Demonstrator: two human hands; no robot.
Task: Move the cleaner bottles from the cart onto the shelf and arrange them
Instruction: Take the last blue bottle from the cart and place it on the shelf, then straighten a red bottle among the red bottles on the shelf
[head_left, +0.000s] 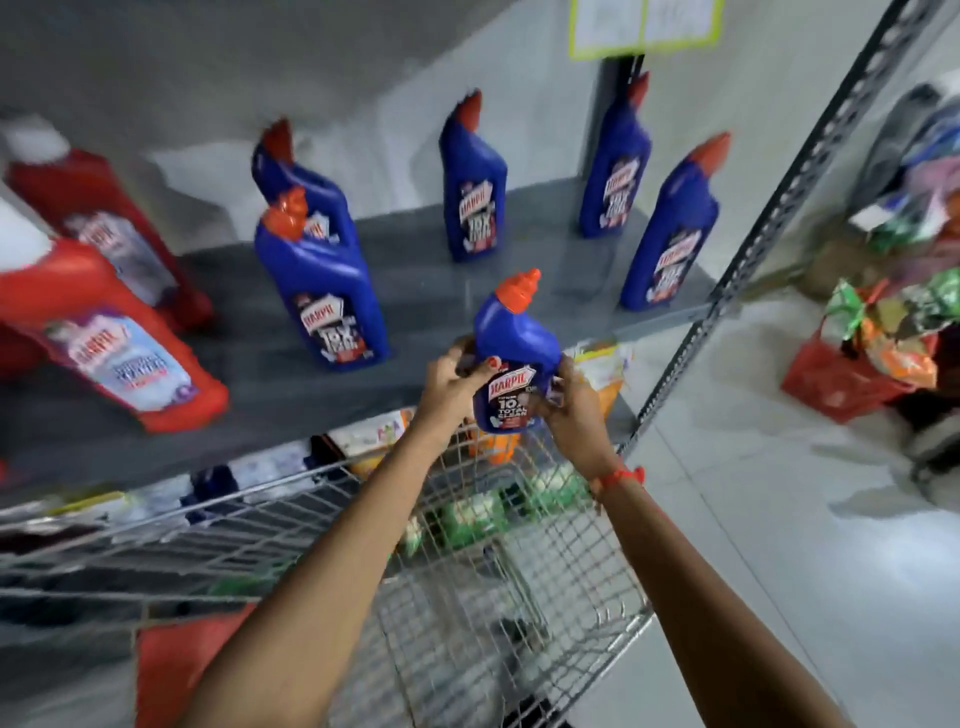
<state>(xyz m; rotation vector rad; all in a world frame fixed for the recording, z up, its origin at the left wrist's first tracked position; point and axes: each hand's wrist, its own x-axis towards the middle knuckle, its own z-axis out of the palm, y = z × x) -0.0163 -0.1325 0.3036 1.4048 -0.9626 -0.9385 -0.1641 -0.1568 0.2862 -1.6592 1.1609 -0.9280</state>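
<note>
A small blue cleaner bottle (517, 348) with an orange cap is held upright at the front edge of the grey shelf (426, 306). My left hand (454, 382) grips its left side and my right hand (574, 408) grips its right side near the label. Several larger blue bottles stand on the shelf: one at front left (322, 280), one behind it (291, 171), one in the middle back (472, 182), two at the right (615, 161) (672, 228). Two red bottles (104, 332) (104, 223) stand at the left. The wire cart (467, 597) is below my arms.
A slotted metal shelf upright (769, 223) runs diagonally at the right. Packets lie on the lower shelf (597, 364) behind the cart. A red basket (841, 384) full of packets sits on the floor at the right. A red item (176, 670) lies near the cart's lower left.
</note>
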